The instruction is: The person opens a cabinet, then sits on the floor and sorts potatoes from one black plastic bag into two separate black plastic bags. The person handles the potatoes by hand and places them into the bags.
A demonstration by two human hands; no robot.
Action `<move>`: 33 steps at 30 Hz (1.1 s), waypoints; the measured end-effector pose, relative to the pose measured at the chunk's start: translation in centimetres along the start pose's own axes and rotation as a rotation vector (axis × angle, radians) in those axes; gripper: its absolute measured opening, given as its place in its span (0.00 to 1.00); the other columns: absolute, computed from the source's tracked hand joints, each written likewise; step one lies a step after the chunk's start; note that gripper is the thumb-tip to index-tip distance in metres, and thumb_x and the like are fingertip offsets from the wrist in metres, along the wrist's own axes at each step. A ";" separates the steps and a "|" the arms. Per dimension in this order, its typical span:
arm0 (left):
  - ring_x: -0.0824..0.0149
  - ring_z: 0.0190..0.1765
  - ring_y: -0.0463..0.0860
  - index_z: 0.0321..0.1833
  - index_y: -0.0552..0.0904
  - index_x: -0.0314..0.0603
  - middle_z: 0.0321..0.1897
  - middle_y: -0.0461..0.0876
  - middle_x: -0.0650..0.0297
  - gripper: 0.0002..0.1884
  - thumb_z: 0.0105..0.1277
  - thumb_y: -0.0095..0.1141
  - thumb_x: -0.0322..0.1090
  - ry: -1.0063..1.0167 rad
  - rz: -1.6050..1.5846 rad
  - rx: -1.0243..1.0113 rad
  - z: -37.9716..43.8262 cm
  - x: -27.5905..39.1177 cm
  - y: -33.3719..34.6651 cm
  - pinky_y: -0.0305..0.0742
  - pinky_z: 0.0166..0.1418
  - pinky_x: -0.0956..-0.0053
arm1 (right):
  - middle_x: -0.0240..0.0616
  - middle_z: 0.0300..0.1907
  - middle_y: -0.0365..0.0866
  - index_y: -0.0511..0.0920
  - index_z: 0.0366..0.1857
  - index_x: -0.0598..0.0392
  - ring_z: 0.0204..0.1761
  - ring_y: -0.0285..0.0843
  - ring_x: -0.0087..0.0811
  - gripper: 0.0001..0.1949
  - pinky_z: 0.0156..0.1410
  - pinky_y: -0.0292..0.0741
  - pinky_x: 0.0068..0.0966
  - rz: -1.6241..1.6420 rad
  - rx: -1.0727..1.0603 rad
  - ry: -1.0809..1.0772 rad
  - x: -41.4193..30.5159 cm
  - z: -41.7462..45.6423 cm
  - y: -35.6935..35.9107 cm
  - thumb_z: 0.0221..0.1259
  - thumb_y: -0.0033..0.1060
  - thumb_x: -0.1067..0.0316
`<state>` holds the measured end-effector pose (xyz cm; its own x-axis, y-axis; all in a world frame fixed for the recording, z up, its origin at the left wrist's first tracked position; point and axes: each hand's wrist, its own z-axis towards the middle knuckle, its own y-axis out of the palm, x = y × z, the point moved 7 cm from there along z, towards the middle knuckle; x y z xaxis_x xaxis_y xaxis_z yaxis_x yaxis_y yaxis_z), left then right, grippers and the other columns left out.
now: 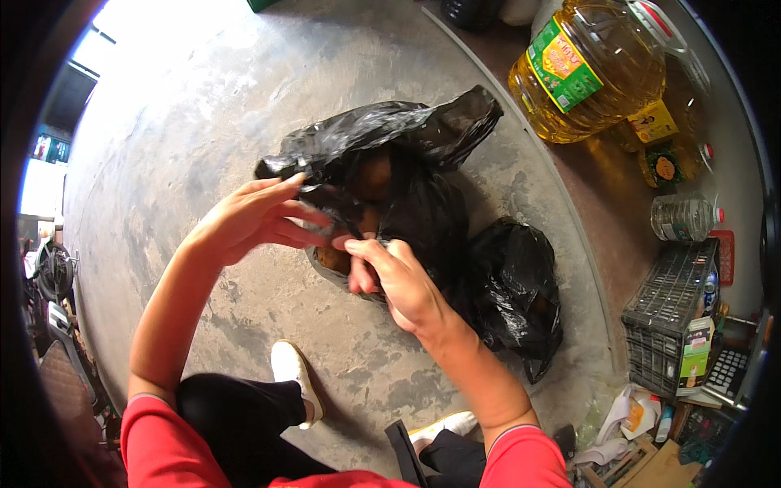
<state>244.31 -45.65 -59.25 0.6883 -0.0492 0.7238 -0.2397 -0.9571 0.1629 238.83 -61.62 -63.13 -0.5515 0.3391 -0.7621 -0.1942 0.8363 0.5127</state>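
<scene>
A large black plastic bag lies on the concrete floor with its mouth spread, and brown rounded things show inside; their exact kind is unclear. My left hand is at the bag's left rim, palm inward, fingers apart, its fingertips close to the plastic. Just right of it, my right hand is at the bag's near edge with thumb and forefinger pinched together, apparently on the plastic; blur hides exactly what is between them. A second black plastic bag, bunched up, rests against the first on its right.
Large plastic jugs of yellow oil stand along the right, near a clear plastic bottle. Below them is a black plastic crate. Slippers and clutter lie at the lower right. My white shoes are on the floor.
</scene>
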 end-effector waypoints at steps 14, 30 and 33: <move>0.58 0.38 0.82 0.41 0.69 0.39 0.30 0.80 0.54 0.10 0.75 0.41 0.39 0.613 -0.837 0.267 2.2 7.9 -4.9 0.76 0.54 0.62 | 0.37 0.22 0.80 0.74 0.28 0.62 0.24 0.78 0.26 0.12 0.33 0.73 0.25 -0.409 0.382 0.246 0.8 -1.5 0.6 0.59 0.58 0.62; 0.75 0.15 0.58 0.31 0.69 0.49 0.11 0.60 0.72 0.12 0.73 0.48 0.43 0.123 -0.566 0.116 3.1 18.0 -6.2 0.57 0.24 0.78 | 0.48 0.32 0.81 0.78 0.32 0.68 0.37 0.78 0.36 0.25 0.44 0.71 0.32 -0.684 0.524 0.554 -3.8 0.0 1.9 0.49 0.66 0.49; 0.75 0.16 0.58 0.31 0.69 0.49 0.11 0.61 0.72 0.12 0.73 0.48 0.43 0.074 -0.519 0.076 4.3 18.7 -6.6 0.56 0.23 0.79 | 0.56 0.42 0.80 0.76 0.40 0.73 0.47 0.78 0.42 0.32 0.52 0.71 0.34 -0.583 0.511 0.649 -6.7 -0.2 2.3 0.49 0.65 0.45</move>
<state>261.68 -41.49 -49.72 0.6526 0.4545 0.6063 0.1720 -0.8681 0.4656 241.89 -62.03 -56.77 -0.8455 -0.3540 -0.3998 -0.2876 0.9327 -0.2175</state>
